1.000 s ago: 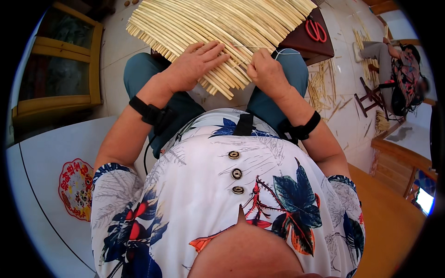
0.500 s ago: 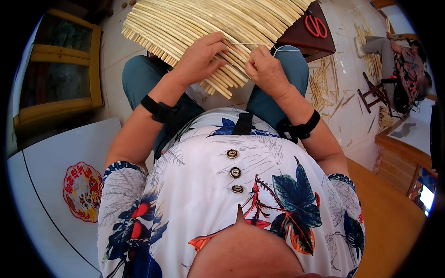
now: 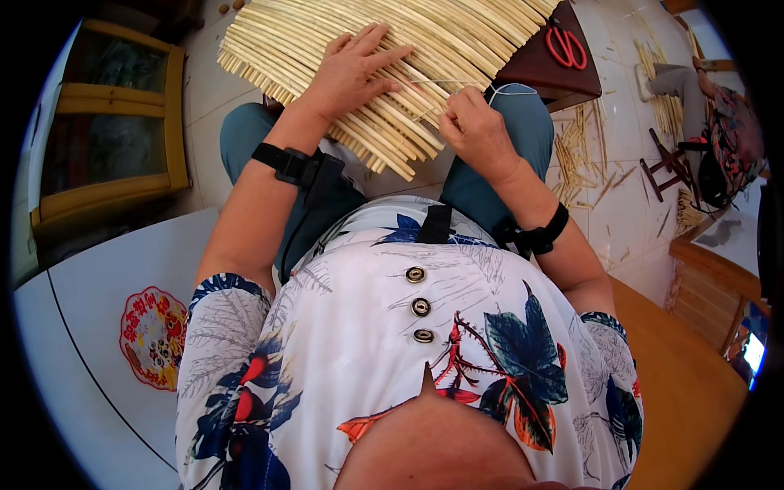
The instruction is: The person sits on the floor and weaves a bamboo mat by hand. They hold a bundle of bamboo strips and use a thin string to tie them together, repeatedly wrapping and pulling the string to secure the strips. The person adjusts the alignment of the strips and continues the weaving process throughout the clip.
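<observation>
A mat of straight, pale straw-coloured stalks (image 3: 457,41) lies side by side before me, its near end reaching over my knees. Flat on the stalks rests my left hand (image 3: 347,73), fingers spread, holding nothing. At the mat's right near side, my right hand (image 3: 478,131) is closed in a pinch on a thin white string (image 3: 512,88). One stretch of the string runs left across the stalks toward my left fingers; a loose loop trails over my right knee. The fingertips of my right hand are partly hidden.
Red-handled scissors (image 3: 566,46) lie on a dark brown stool or table (image 3: 581,77) at the right. Broken stalk pieces (image 3: 578,155) litter the tiled floor. Another person (image 3: 727,122) sits far right near a folding stool (image 3: 670,167). A yellow-framed cabinet (image 3: 114,106) stands left.
My left hand has flattened and spread its fingers on the stalks, a little farther forward. My right hand has moved slightly right and down, still pinching the string.
</observation>
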### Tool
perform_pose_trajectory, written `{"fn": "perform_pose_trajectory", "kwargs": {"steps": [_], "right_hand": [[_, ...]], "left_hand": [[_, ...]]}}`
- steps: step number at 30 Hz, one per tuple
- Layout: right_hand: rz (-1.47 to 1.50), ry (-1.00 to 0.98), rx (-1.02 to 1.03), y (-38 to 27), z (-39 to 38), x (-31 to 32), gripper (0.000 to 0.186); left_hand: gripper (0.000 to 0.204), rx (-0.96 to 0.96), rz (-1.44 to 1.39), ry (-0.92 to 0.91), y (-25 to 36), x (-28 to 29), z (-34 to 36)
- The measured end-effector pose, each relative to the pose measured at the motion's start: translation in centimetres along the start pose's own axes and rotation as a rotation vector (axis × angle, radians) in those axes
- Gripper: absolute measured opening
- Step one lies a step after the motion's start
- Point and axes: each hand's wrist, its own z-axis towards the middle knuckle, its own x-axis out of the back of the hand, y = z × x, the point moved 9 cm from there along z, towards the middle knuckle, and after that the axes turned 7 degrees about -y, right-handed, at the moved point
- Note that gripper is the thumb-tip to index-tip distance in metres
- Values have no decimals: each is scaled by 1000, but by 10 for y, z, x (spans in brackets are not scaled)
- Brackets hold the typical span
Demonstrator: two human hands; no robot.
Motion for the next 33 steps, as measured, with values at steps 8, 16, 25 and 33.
{"fn": "perform_pose_trajectory", "kwargs": {"steps": [8, 16, 25, 33], "right_hand": [[65, -16, -71, 4, -2, 3, 11], [234, -33, -149, 9, -1, 8, 10], [478, -1, -270, 32, 22, 61, 7], [144, -431, -111, 6, 57, 27, 7]], "left_hand": [[52, 12, 16, -22, -3, 1, 6], [46, 78, -17, 81, -4, 12, 6], [43, 92, -49, 89, -2, 13, 6], [42, 114, -36, 77, -5, 5, 8]]}}
